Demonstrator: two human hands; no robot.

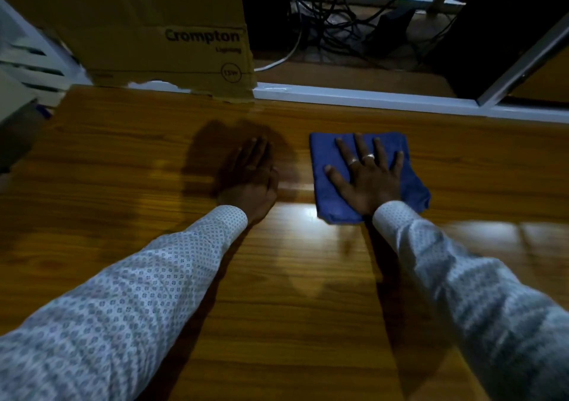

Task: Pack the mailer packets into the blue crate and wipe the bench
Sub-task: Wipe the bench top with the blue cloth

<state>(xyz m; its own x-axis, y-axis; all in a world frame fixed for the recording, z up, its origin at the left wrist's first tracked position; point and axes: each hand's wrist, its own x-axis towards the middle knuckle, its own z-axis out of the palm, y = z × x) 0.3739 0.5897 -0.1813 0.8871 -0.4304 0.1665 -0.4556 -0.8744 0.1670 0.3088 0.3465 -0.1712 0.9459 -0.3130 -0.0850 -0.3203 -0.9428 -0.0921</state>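
Note:
A folded blue cloth [326, 166] lies flat on the wooden bench [123, 166], right of centre. My right hand [368, 175] presses on the cloth with its fingers spread and straight. My left hand [251, 179] rests flat on the bare wood just left of the cloth, fingers straight and together. No mailer packets and no blue crate are in view.
A brown cardboard box [172, 40] printed "Crompton" stands at the bench's far edge, left of centre. A white rail [369, 97] runs along the far edge. Behind it lie tangled black cables [338, 21] and a dark panel [508, 31]. Grey and white items [18, 71] sit at far left.

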